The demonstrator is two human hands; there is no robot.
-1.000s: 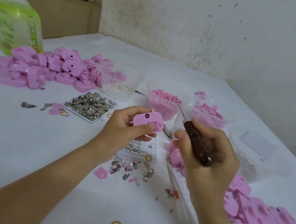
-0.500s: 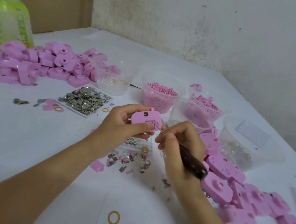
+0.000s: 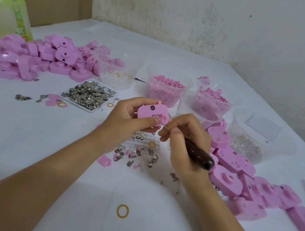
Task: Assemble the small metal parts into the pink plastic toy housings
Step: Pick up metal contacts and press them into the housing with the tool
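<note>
The right hand (image 3: 186, 147) grips the dark-handled pick (image 3: 198, 156) like a pen, tip in the recess of the pink housing (image 3: 153, 112), which the left hand (image 3: 127, 120) pinches just right of the metal-parts tray (image 3: 89, 95). Steady the housing; press lightly.

Bare forearms (image 3: 47, 167), bare hands (image 3: 127, 120)

No word, brand or number can be read anywhere in view: the only print is the pale lettering running down the label of the green bottle (image 3: 6, 10) at the far left of the surface (image 3: 45, 159), and it is too blurred to make out.
</note>
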